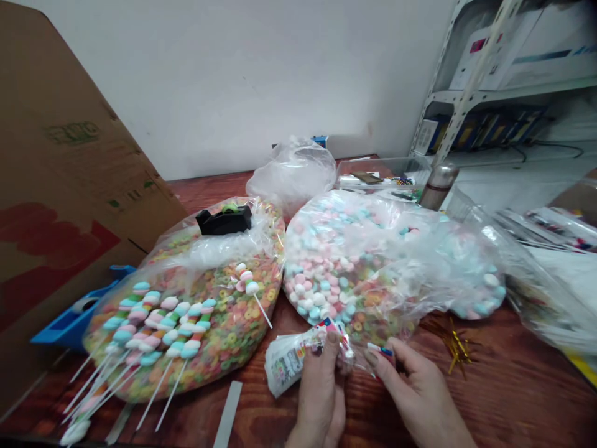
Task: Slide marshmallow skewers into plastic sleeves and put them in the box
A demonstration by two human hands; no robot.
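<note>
Both hands (pixel 370 379) tilt inward — thumbs uppermost — pinching printed wrappers (pixel 298 358)

There are one left hand (pixel 319 387), one right hand (pixel 416 387), one tape dispenser (pixel 224 221) and two gray strips (pixel 228 414).

We observe a plain pale wall (pixel 233 81), a red-brown wooden worktop (pixel 275 423) and white perforated-metal shelving (pixel 459 106).
</note>
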